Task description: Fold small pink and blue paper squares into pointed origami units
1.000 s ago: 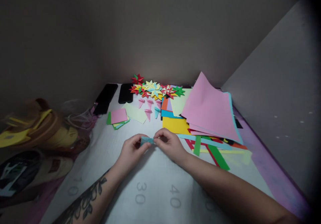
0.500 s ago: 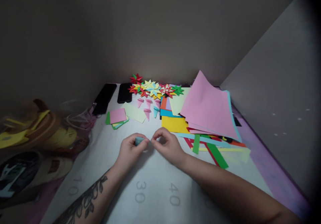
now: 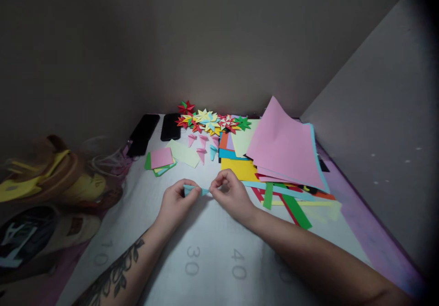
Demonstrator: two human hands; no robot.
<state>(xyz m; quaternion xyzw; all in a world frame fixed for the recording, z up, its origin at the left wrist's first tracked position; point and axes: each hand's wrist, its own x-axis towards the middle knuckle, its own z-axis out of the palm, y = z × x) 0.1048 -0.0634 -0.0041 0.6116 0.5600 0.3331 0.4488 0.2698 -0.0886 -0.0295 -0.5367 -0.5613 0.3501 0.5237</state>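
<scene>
A small folded light blue paper (image 3: 205,191) is stretched between my two hands above the pale mat (image 3: 164,269). My left hand (image 3: 178,201) pinches its left part between thumb and fingers. The right tip sits in the pinched fingertips of my right hand (image 3: 233,195). Behind my hands lie several small folded pink pieces (image 3: 201,154) and one folded light blue piece (image 3: 213,152). To their left are a pale green sheet (image 3: 184,154) and a small stack of cut papers with a pink one (image 3: 162,158) on top.
Colourful folded paper stars (image 3: 209,120) are heaped at the back. Large pink sheets (image 3: 284,146) and paper strips (image 3: 297,211) lie at the right. Two dark phones (image 3: 170,127) rest at the back left. A brown and yellow bag (image 3: 68,178) and a cap stand at the far left.
My hands have moved slightly apart, and more of the light blue paper shows between them. My right hand has shifted slightly up and to the right.
</scene>
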